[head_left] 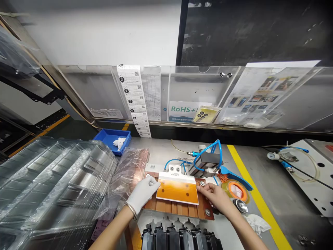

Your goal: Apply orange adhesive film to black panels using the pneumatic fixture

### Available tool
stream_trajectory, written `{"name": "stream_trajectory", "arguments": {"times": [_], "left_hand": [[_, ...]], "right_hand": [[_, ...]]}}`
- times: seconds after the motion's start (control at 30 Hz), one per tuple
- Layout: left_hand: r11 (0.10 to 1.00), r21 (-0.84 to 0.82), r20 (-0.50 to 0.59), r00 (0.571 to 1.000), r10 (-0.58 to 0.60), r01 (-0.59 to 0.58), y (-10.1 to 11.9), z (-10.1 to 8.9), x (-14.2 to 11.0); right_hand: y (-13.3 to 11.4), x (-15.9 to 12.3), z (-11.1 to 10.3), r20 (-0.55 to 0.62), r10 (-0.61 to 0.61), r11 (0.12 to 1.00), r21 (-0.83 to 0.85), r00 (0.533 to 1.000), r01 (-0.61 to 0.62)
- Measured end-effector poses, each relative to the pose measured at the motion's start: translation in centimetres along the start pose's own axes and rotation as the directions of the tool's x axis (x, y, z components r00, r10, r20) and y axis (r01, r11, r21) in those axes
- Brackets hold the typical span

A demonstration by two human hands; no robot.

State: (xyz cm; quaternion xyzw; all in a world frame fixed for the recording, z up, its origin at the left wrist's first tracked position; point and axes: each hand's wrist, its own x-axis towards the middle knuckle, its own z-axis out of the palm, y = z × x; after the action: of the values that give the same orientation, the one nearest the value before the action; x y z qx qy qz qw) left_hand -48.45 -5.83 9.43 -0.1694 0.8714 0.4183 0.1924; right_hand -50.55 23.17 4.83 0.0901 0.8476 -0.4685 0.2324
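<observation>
A white plate [177, 177] marked JJ-25070 sits tilted above a brown grooved base [179, 209], with blue air tubes running to its top. An orange film [177, 191] with a few dark spots covers its front face. My left hand [144, 191], in a white glove, has its fingers pinched at the film's left edge. On the opposite side my bare right hand [213, 196] pinches the right edge between thumb and fingers. Whether the fingertips also touch the plate cannot be made out. Several black plastic parts [179, 238] stand in a row just below the base.
Clear plastic trays [52, 184] are stacked at left, beside bagged copper-coloured material [137, 166]. Behind is a blue bin [104, 135] with a white cloth. At right lie tape rolls [238, 191], a blue-handled brush [236, 177], a crumpled cloth [257, 223] and a metal box [309, 173].
</observation>
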Motion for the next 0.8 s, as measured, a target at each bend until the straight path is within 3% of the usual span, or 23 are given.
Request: {"name": "stream_trajectory", "arguments": {"times": [0.13,0.27,0.4,0.5,0.63,0.8], "left_hand": [[0.998,-0.055,-0.018,0.999,-0.043,0.042,-0.1,0.5,-0.1],[0.995,-0.092,-0.021,0.999,-0.046,0.044,-0.3,0.5,-0.2],[0.992,-0.114,-0.023,0.998,-0.060,0.057,-0.4,0.4,-0.3],[0.992,-0.114,-0.030,0.998,-0.053,0.050,-0.3,0.3,-0.2],[0.994,-0.105,-0.038,0.999,-0.030,0.026,-0.3,0.5,-0.1],[0.996,-0.088,-0.066,0.998,-0.016,0.010,-0.6,0.0,-0.3]], "right_hand": [[1.4,-2.8,-1.5,-0.062,-0.087,0.978,-0.195,0.994,0.073],[5.0,-4.9,-2.5,-0.031,-0.283,0.844,-0.483,0.959,0.233],[7.6,-4.7,-3.0,0.060,-0.319,0.825,-0.473,0.946,0.308],[8.0,-4.0,-3.2,0.068,-0.338,0.818,-0.472,0.939,0.329],[7.9,-3.5,-2.9,-0.013,-0.406,0.780,-0.526,0.914,0.339],[6.3,-5.6,-1.9,-0.120,-0.443,0.774,-0.550,0.888,0.312]]}}
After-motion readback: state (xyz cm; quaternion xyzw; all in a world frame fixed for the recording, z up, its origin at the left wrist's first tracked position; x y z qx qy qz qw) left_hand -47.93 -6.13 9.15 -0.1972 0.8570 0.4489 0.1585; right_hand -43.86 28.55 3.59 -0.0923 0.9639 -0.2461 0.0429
